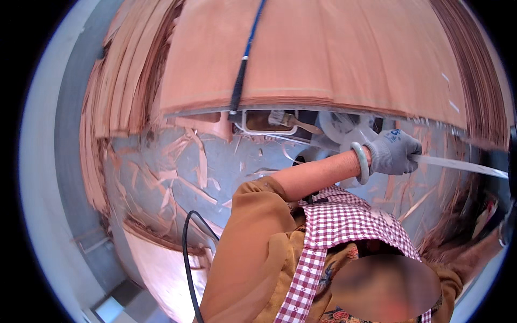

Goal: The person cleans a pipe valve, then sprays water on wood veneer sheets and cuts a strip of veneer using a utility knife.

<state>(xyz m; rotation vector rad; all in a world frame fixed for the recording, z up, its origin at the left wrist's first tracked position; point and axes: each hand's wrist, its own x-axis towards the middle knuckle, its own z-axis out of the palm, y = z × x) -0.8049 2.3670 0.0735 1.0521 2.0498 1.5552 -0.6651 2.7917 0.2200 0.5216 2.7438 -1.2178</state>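
My left hand (396,152), in a grey knit glove with a pale bangle on the wrist, is closed around one end of a flat white strip (458,164). The strip runs right toward the edge of the picture. My right forearm (476,254) reaches to the far right, where its hand is dark and mostly cut off, so its fingers do not show. Beyond my left hand lies a broad stack of thin reddish wood veneer sheets (323,54). Under its near edge a paintbrush (293,121) rests across a white-rimmed tray (247,129) of brown liquid.
A blue rod with a black handle (239,81) lies across the stack. Further veneer piles stand at left (126,81) and right (474,70). Torn veneer scraps (199,156) litter the grey floor. A black cable (187,253) loops at lower left. A whitish round container (339,125) sits beside the brush.
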